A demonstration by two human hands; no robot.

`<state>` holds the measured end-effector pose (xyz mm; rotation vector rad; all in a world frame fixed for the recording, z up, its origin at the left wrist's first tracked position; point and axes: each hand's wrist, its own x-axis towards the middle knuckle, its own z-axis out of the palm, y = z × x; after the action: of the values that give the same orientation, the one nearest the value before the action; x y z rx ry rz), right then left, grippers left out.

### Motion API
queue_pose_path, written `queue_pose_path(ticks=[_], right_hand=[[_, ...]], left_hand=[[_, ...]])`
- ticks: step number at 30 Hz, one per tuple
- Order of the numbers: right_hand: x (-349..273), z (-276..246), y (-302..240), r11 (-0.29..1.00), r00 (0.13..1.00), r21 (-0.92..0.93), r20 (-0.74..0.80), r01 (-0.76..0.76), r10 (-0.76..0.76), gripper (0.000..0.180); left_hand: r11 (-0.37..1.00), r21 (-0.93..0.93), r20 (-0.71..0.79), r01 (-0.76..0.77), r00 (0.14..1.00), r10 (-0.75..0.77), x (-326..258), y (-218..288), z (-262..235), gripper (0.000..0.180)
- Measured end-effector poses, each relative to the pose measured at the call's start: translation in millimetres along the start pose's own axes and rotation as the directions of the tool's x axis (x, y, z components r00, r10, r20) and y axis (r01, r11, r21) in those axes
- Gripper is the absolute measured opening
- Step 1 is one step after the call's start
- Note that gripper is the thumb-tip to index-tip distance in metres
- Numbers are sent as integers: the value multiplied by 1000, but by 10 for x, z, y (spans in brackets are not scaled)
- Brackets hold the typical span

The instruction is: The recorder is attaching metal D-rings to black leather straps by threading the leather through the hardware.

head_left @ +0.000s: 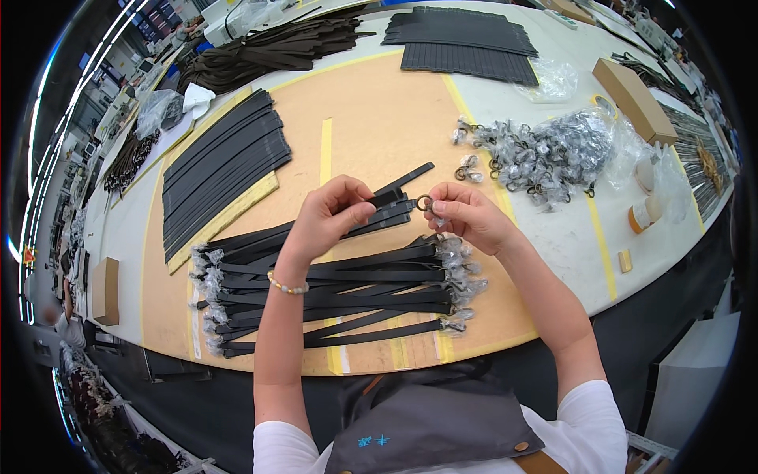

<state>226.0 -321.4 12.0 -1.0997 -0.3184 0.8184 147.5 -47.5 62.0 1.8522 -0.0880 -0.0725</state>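
Over the middle of the table, my left hand (338,215) pinches a black strap (412,174) whose end sticks out to the upper right. My right hand (471,218) is closed on a dark metal ring (424,203) with clear plastic wrap about it, close to the strap's folded part. Whether the strap passes through the ring cannot be made out. Below both hands lies a bundle of black straps (371,276), with plastic-wrapped metal hardware (456,276) at both ends. A row of flat black straps (229,170) rests to the left.
A heap of plastic-wrapped metal hooks (545,154) lies at right, before a cardboard box (636,103). Black strips (466,39) and brown straps (276,51) are stacked at the back. A yellow-edged bar (229,217) flanks the left row. Another person (69,324) is at far left.
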Motion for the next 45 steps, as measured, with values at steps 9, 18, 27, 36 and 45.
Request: queue_pose_path(ticks=[9, 18, 27, 36, 45], right_hand=[[-29, 137, 115, 937, 952, 347, 299, -46, -64, 15], [-44, 197, 230, 930, 908, 344, 418, -132, -26, 17], [-63, 211, 281, 951, 945, 306, 301, 34, -131, 17], [-115, 296, 166, 975, 949, 221, 310, -11, -59, 20], [-211, 427, 202, 979, 980, -192, 197, 64, -25, 18]], left_hand=[[957, -271, -24, -108, 994, 106, -225, -93, 332, 21], [952, -234, 1, -199, 979, 205, -299, -148, 486, 25], [974, -49, -110, -221, 970, 215, -395, 45, 515, 24], [953, 60, -78, -296, 951, 300, -416, 79, 567, 16], [882, 297, 17, -365, 926, 378, -409, 90, 591, 20]])
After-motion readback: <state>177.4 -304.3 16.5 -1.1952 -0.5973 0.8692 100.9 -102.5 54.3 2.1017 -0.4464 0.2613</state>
